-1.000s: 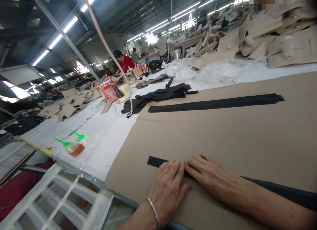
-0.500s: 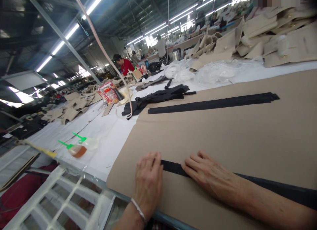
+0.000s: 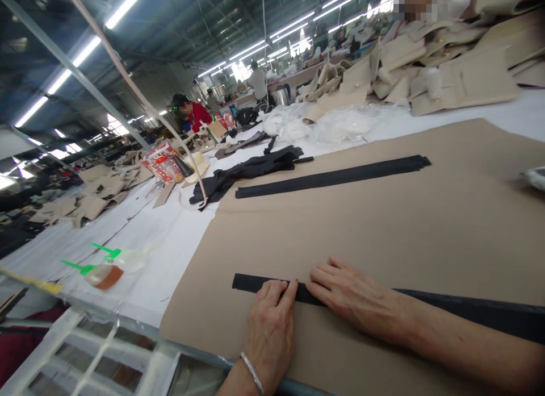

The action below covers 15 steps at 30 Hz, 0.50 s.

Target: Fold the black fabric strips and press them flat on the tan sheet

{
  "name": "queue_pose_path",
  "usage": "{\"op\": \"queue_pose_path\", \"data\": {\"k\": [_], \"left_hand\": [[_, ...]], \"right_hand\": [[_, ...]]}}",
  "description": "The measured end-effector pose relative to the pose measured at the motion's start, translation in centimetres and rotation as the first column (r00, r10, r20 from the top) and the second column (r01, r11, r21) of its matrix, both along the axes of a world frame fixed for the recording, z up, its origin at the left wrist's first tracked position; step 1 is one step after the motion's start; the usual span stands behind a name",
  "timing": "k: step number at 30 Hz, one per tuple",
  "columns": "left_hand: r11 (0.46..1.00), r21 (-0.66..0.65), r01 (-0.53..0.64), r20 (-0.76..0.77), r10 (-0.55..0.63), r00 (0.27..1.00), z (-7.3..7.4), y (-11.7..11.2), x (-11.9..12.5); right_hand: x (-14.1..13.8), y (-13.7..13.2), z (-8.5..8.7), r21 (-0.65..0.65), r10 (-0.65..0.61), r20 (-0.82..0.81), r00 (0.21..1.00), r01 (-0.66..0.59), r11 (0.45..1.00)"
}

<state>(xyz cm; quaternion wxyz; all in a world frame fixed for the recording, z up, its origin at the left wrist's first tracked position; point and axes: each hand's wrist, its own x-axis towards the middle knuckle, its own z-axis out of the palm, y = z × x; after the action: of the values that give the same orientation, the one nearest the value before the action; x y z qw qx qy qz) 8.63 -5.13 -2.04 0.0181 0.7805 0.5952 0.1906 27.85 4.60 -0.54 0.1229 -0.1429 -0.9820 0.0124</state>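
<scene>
There, well left of the fingers (image 3: 264, 294), two green-tipped bottles (image 3: 104, 277), and beyond, red packet (image 3: 159, 163), clear plastic (image 3: 340, 123)!

Brown sheet (image 3: 383, 225): smooth, matt. Black strip (image 3: 447, 305), nearer its front edge: matt, cloth-like. Film (image 3: 340, 125), beyond its far edge: clear, crinkled, glossy plastic. Bottles (image 3: 106, 276), off its left edge: translucent plastic; nozzles (image 3: 80, 267), green plastic. Bracelet (image 3: 252, 373): shiny, metallic.
</scene>
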Motion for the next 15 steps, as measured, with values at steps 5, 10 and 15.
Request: {"op": "queue_pose_path", "data": {"k": [5,10,15], "left_hand": [[0.999,0.039,-0.007,-0.073,0.010,0.997,-0.2,-0.2,0.1],[1.000,0.008,-0.005,-0.134,0.006,0.991,-0.3,-0.3,-0.1],[0.999,-0.045,-0.011,-0.207,0.001,0.978,0.1,-0.1,0.0]], "right_hand": [[1.2,0.1,-0.1,0.009,0.010,0.000,1.000,-0.010,1.000],[2.2,-0.2,-0.2,0.041,0.014,-0.023,1.000,-0.013,0.999],[3.6,-0.3,-0.2,0.043,0.007,-0.043,0.999,-0.006,0.999]]}}
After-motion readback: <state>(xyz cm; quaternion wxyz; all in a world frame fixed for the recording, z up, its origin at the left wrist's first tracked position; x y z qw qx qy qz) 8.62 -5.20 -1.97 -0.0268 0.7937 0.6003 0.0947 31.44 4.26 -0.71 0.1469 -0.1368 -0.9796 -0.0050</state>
